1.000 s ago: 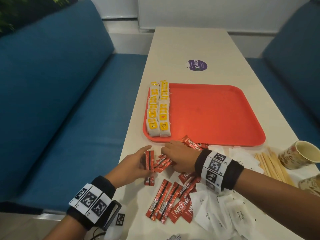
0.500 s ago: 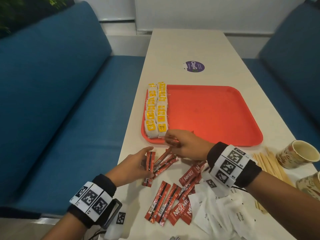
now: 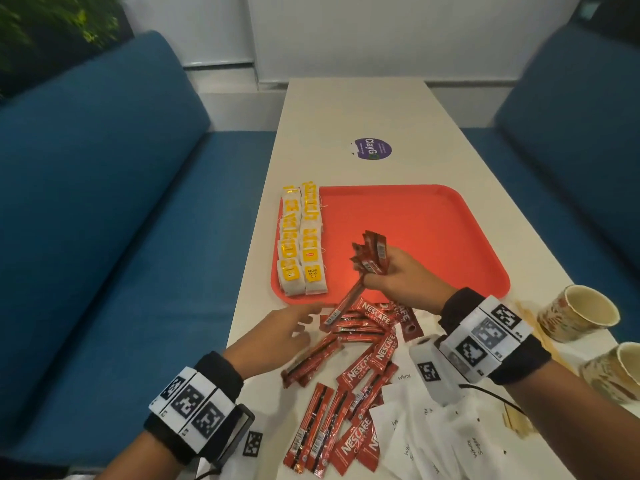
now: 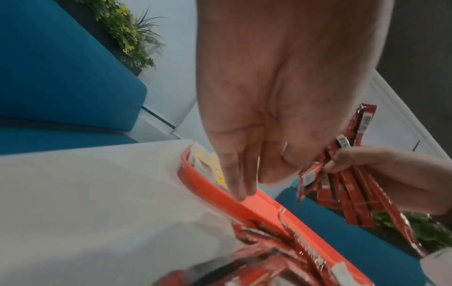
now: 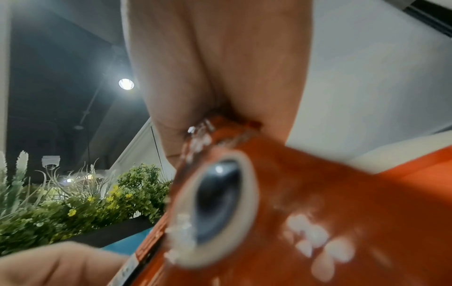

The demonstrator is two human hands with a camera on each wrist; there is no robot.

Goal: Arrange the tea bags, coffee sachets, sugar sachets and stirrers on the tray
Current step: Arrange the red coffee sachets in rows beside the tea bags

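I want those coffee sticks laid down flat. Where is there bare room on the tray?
The tray floor is bare from the tea bags rightward to its far and right rims. Crowded: the tray's left edge, and the table in front with loose coffee sachets.

Glossy foil coffee sachets [image 3: 360, 344], smooth plastic tray [image 3: 433, 216], matt paper sugar sachets [image 3: 446, 441], cloth sofa [image 3: 104, 202].

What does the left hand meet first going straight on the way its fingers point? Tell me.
Probably the tray's near rim: the left hand points at it, fingers straight, just short of it; depth is unclear.
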